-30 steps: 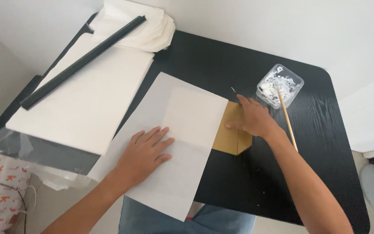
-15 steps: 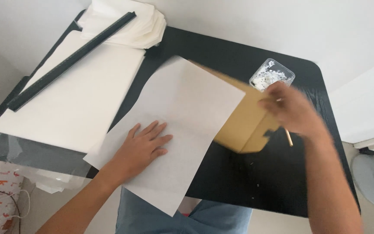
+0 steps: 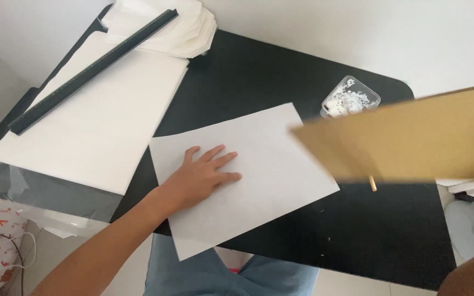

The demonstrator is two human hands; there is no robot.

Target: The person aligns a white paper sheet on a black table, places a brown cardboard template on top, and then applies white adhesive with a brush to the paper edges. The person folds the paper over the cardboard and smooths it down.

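- Flat and spread, my left hand (image 3: 201, 178) presses palm-down on the white paper sheet (image 3: 248, 175), pinning it to the black table (image 3: 259, 71); it grips nothing.
- My right hand is almost wholly out of view: only a sliver shows at the far right edge by the brown card's corner, so I cannot tell how its fingers sit. I judge it carries the brown card sheet (image 3: 412, 140), which hangs blurred and tilted above the table's right side.
- Progress, as I judge it: the white sheet lies spread near the middle, the card is lifted clear of it, and nothing shows the two joined or folded yet.
- Count: one loose white sheet under my hand; one brown card; one clear plastic tub (image 3: 351, 98) of small white bits, far right of the sheet; one thin wooden stick (image 3: 372, 184), its tip showing below the card.
- Far left: one long black ruler (image 3: 94, 68) across a big white paper pad (image 3: 94, 120), with a pile of white sheets (image 3: 187, 27) beyond.
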